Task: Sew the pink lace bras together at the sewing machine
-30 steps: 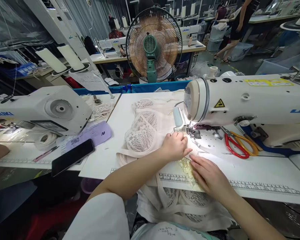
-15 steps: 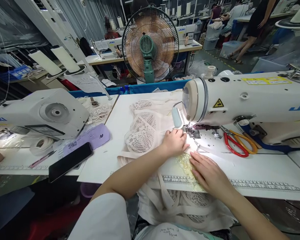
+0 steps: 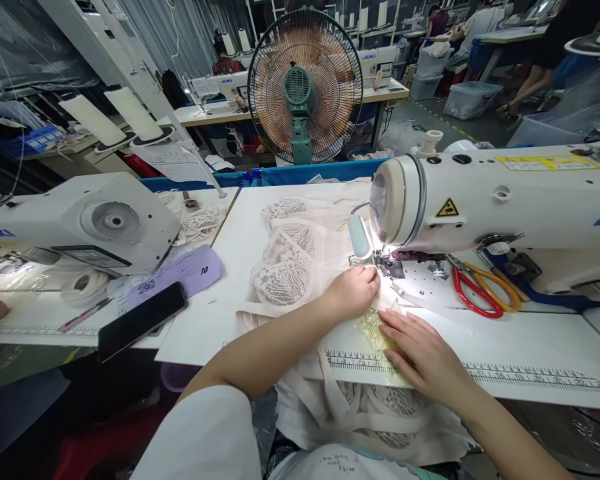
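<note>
A strip of pale yellow lace (image 3: 373, 329) runs over the table up to the presser foot (image 3: 391, 267) of the lit sewing machine (image 3: 500, 193). My left hand (image 3: 355, 291) is closed by the foot, fingers curled down on the lace's upper end; its fingertips are partly hidden. Flat on the lace's lower right edge lies my right hand (image 3: 420, 343), fingers stretched out and holding nothing. Beige lace bras (image 3: 285, 267) lie left of my left hand. More beige lace garments (image 3: 375, 413) rest on my lap under the table edge.
Red-handled scissors (image 3: 475, 293) and an orange-handled pair (image 3: 503, 287) lie right of the needle. To the left are a black phone (image 3: 143, 321), a purple card (image 3: 195, 270) and a second machine (image 3: 95, 223). A green fan (image 3: 300, 90) stands behind the table. A printed ruler (image 3: 530, 375) lines the front edge.
My left hand has drawn slightly back from the presser foot, its fingers more curled. My right hand stays on the lace. The view has shifted slightly; a person at the far right has moved right.
</note>
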The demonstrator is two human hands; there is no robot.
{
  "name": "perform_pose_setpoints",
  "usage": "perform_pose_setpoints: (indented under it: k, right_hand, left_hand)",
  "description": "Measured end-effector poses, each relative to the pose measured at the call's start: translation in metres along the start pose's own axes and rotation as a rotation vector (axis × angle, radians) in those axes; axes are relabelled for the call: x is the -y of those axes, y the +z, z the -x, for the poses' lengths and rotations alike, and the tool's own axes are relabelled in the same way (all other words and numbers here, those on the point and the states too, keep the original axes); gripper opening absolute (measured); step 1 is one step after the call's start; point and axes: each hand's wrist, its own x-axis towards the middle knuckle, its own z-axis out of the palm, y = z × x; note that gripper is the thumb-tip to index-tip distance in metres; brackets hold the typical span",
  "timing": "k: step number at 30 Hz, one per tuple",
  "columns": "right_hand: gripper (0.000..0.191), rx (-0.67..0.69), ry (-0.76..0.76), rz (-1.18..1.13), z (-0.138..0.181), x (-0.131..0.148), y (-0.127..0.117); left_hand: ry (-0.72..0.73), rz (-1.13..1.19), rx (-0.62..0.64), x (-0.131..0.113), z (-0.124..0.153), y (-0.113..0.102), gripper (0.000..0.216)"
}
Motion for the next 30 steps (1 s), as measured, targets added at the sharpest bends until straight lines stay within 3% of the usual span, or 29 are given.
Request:
perform_pose_setpoints:
  k: [5,14,19,23,30]
  right_hand:
    - [0.032,-0.006,0.016,-0.027,-0.001,0.0,0.001]
    - [0.035,0.0,0.056,-0.032,-0.005,0.003,-0.001]
    - [0.034,-0.02,0.064,-0.036,-0.005,0.002,-0.001]
    - [0.035,-0.027,0.077,-0.039,-0.005,0.001,0.001]
    - [0.032,-0.111,0.115,-0.131,-0.005,0.0,0.005]
  left_hand:
    - [0.023,0.004,-0.015,0.0,0.0,0.002,0.036]
    - [-0.022,0.051,0.101,0.018,-0.01,-0.01,0.031]
    - [0.094,-0.009,0.108,0.026,-0.013,-0.024,0.03]
    - [0.144,-0.04,0.156,0.014,-0.002,-0.032,0.03]
    - [-0.03,-0.132,0.161,-0.015,0.023,-0.036,0.028]
